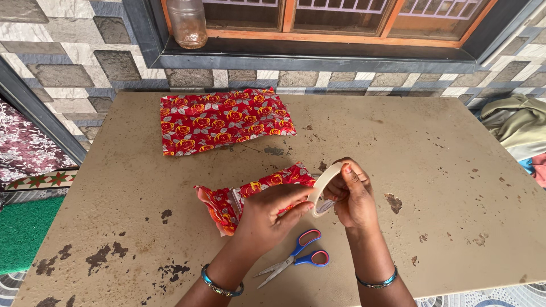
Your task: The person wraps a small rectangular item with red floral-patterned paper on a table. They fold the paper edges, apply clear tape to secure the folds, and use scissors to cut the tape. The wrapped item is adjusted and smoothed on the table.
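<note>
We hold a roll of pale tape [322,187] upright over the near middle of the table [432,170], our right hand [354,196] curled around its far side and gripping it, our left hand [267,219] closed on its near rim with thumb and fingers pinching at the tape's edge. Just left of the roll, and partly under our left hand, lies a wrapped bundle in red floral paper [250,196], its crumpled end pointing left. A pair of scissors with blue and pink handles [296,258] lies shut on the table just below our hands, blades pointing toward the near edge, close to it. A flat sheet of the same red floral paper [224,120] lies well apart toward the far edge, near the wall. The right half of the table gives open room, as does the far left corner. The tabletop is tan, worn and spotted with dark chipped patches, mostly near the left front corner. Beyond it we see a patterned tile wall, a dark window ledge [318,59] with 1 clear plastic jar [187,23] standing on it, and a heap of cloth [520,125] at the right.
</note>
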